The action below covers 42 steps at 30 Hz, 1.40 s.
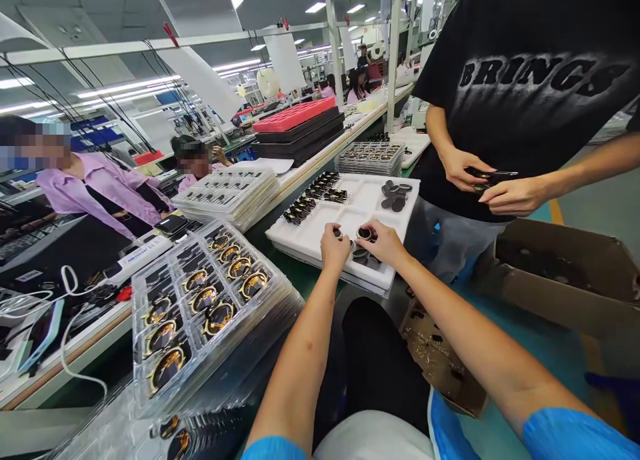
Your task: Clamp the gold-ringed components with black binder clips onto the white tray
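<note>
Over the front of a white compartment tray [325, 215], my two hands work close together. In the fingers of my right hand [387, 243] is a round watch case [365, 234] with a dark face and a thin pale rim. My left hand [334, 250] is closed around a small dark round part [338, 234], mostly covered by the fingers. Below my right hand, several dark discs [367, 259] lie in the near compartment. More dark discs [395, 195] are piled in the far right compartment. Small black and gold parts [305, 203] stand in rows along the tray's left side.
Stacked clear trays of gold-rimmed watch cases [215, 293] stand at my left. Beyond are other stacked trays [227, 193] and black trays topped by a red one [295, 115]. A person in a black shirt [525, 100] stands at right, near cardboard boxes [560, 307].
</note>
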{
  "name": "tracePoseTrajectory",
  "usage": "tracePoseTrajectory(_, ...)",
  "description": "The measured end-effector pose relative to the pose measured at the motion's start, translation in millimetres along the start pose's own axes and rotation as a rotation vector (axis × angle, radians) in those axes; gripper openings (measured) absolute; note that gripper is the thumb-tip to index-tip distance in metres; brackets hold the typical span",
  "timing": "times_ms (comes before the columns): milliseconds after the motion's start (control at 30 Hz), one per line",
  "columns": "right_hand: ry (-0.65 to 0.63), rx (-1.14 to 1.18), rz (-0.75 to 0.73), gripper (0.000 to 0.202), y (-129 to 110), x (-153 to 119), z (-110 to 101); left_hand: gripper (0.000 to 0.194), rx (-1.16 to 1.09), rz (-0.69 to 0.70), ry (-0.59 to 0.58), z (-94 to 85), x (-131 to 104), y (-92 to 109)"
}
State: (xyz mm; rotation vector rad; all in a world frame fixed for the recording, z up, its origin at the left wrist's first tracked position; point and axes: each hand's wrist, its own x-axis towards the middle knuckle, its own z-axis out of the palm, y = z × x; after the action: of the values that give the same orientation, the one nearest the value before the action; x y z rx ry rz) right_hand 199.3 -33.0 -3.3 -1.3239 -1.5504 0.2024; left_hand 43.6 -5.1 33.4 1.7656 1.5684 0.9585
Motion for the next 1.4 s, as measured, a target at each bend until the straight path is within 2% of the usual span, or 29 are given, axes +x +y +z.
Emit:
tracePoseTrajectory(100, 0.005, -0.025, 0.035, 0.028, 6.1, -3.4, 3.6, 0.049, 0.133, -0.015, -0.031, 4.1, 6.1, -2.2)
tracePoseTrajectory(233, 0.087, -0.05, 0.096, 0.032, 9.3, -7.9, 0.5, 0.041, 0.209, -0.008, -0.035, 3.2, 8.7, -6.0)
tracePoseTrajectory(367, 0.105, -0.008, 0.193, 0.038, 8.3, -7.8, -1.5, 0.038, 0.164, -0.006, -0.034, -3.9, 12.3, -9.0)
tracePoseTrajectory(467, 0.103, 0.03, 0.244, 0.039, 7.0, -6.6, -1.0, 0.041, 0.069, -0.012, 0.031, -8.7, 13.2, -8.6)
tracePoseTrajectory(567, 0.141, 0.135, 0.325, 0.046, 9.4, -3.3, -0.6, 0.041, -0.092, -0.012, 0.086, -12.4, 10.5, -5.7)
tracePoseTrajectory(667, 0.151, 0.399, 0.392, 0.058, 14.5, 3.3, -1.5, 0.033, -0.295, -0.041, 0.076, -15.2, 2.1, 0.0)
tracePoseTrajectory(733, 0.17, 0.574, 0.421, 0.063, 16.6, 8.7, -4.0, 0.036, -0.411, -0.072, 0.051, -17.5, -8.9, 5.8)
tracePoseTrajectory(833, 0.158, 0.755, 0.467, 0.064, 16.5, 15.5, -11.8, 0.044, -0.732, -0.146, -0.036, -25.8, -35.7, 15.7)
tracePoseTrajectory(900, 0.109, 0.838, 0.502, 0.062, 16.0, 18.2, -18.5, 0.04, -0.982, -0.192, -0.116, -36.3, -59.6, 20.8)
tracePoseTrajectory(967, 0.062, 0.855, 0.52, 0.058, 17.1, 19.9, -24.3, 0.038, -1.12, -0.203, -0.184, -50.4, -85.5, 22.5)
tracePoseTrajectory(1067, 0.066, 0.649, 0.443, 0.044, 21.1, 21.8, -26.3, 0.045, -1.171, -0.19, -0.234, -73.4, -120.4, 17.0)
tracePoseTrajectory(1133, 0.034, 0.303, 0.307, 0.034, 22.5, 21.6, -21.7, 0.049, -1.156, -0.182, -0.224, -86.6, -138.0, 8.5)
tracePoseTrajectory(1200, -0.06, -0.013, 0.176, 0.027, 21.2, 19.1, -14.4, 0.049, -1.117, -0.17, -0.182, -96.9, -151.9, -2.7)
tracePoseTrajectory(1300, -0.239, -0.284, 0.027, 0.032, 16.7, 12.0, -6.9, 0.048, -1.05, -0.174, -0.14, -106.6, -171.9, -21.5)
tracePoseTrajectory(1400, -0.377, -0.459, -0.067, 0.044, 14.9, 8.8, -11.1, 0.047, -1.006, -0.207, -0.155, -110.1, -194.1, -40.3)
